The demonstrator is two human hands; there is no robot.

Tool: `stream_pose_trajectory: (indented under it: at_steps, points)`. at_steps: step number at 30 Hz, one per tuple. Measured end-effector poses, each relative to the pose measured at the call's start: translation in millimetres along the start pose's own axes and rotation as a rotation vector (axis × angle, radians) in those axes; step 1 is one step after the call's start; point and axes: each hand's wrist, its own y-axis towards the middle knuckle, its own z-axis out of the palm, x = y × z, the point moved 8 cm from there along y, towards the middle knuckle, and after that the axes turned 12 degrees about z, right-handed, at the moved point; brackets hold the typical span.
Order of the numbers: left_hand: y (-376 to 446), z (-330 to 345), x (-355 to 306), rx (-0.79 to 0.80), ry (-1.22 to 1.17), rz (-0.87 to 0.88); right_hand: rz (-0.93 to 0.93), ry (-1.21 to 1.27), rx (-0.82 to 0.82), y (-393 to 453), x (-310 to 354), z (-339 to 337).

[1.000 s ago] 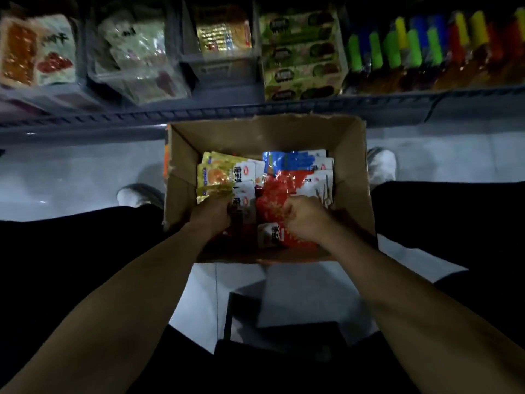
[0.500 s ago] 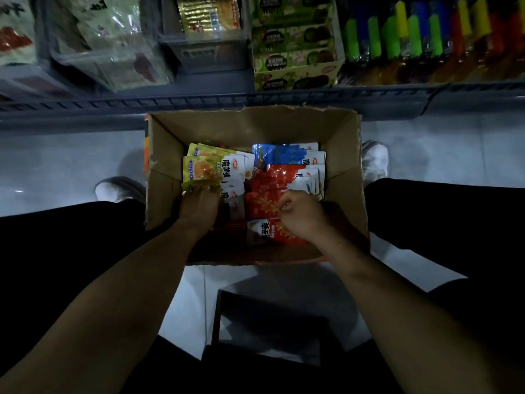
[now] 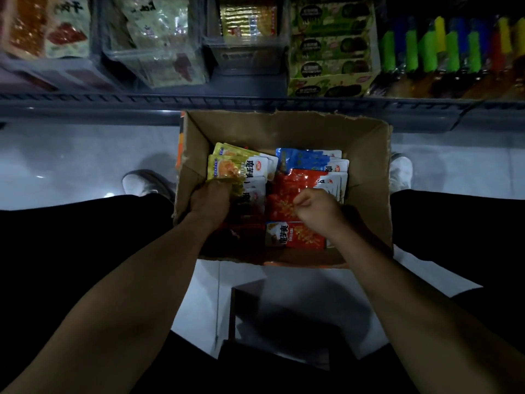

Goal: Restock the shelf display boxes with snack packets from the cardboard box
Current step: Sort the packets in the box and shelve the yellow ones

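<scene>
An open cardboard box (image 3: pixel 366 155) sits on the floor between my legs, below the shelf. Inside lie yellow snack packets (image 3: pixel 227 166) at the left, blue packets (image 3: pixel 304 160) at the back right and red packets (image 3: pixel 295 183) in the middle right. My left hand (image 3: pixel 210 200) is in the box's left side, its fingers closed on the near end of the yellow packets. My right hand (image 3: pixel 318 213) rests over the red packets, fingers curled and pinching at one of them. Clear display boxes (image 3: pixel 159 58) holding packets stand on the shelf above.
The shelf edge (image 3: pixel 255 105) runs across just behind the box. A green carton (image 3: pixel 329 52) of snacks and a row of coloured-capped bottles (image 3: pixel 451 52) stand at the shelf's right. My shoes (image 3: pixel 142 183) flank the box on the pale tiled floor. A dark stool (image 3: pixel 284 322) is under me.
Both hands stayed in the box, shifting slightly. My left hand has closed further on the yellow packets; my right hand has risen a little over the red ones.
</scene>
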Motion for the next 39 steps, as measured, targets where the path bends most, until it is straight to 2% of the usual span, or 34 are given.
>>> stream_pose_trajectory:
  at_steps: [2,4,6,8,10,13,15,17,20,22,26,29,33,35,37,39]
  points:
    - [-0.9,-12.2,4.6,-0.042,-0.166,-0.059,0.074,0.054,0.016,6.0,-0.6,1.6]
    - [-1.6,-26.0,5.1,-0.130,-0.542,-0.174,0.131,0.145,0.033,11.3,1.4,3.9]
    - [-7.4,-34.3,-2.7,-0.169,-0.924,-0.270,0.180,0.363,0.120,13.1,4.7,10.1]
    - [-18.2,-34.3,-18.8,-0.077,-1.172,-0.343,0.237,0.602,0.234,13.3,9.4,18.6]
    - [-25.8,-28.9,-28.7,0.031,-1.290,-0.379,0.233,0.752,0.254,16.3,16.5,18.6]
    - [-22.9,-18.8,-18.4,0.002,-1.172,-0.355,0.194,0.726,0.104,21.4,19.8,5.6]
    - [-15.2,-16.7,-3.7,-0.086,-0.856,-0.278,0.183,0.616,-0.043,27.2,11.8,-6.0]
    - [-8.2,-15.9,-0.4,-0.117,-0.468,-0.169,0.199,0.604,-0.121,30.5,1.3,-13.3]
    - [0.7,3.1,-4.5,-0.032,-0.095,-0.054,0.226,0.604,-0.162,34.0,-11.2,-16.2]
    - [2.9,12.1,-7.1,0.014,0.087,-0.062,0.224,0.581,-0.171,34.4,-14.4,-15.8]
    - [14.2,9.8,-7.4,-0.007,0.269,-0.083,0.197,0.554,-0.167,31.4,-17.9,-20.1]
    - [30.9,4.1,-0.1,-0.008,0.206,-0.092,0.170,0.558,-0.155,30.1,-15.1,-25.8]
    - [29.8,-12.2,9.7,-0.063,-0.050,-0.167,0.201,0.587,-0.140,32.2,-14.6,-19.5]
    - [21.1,-15.8,9.5,-0.132,-0.317,-0.216,0.201,0.590,-0.128,31.5,-14.5,-17.7]
    - [12.3,-18.8,8.3,-0.214,-0.736,-0.323,0.178,0.553,-0.121,28.0,-11.3,-20.4]
    - [3.1,-29.1,-0.4,-0.240,-0.979,-0.354,0.145,0.515,-0.117,23.1,-4.6,-27.0]
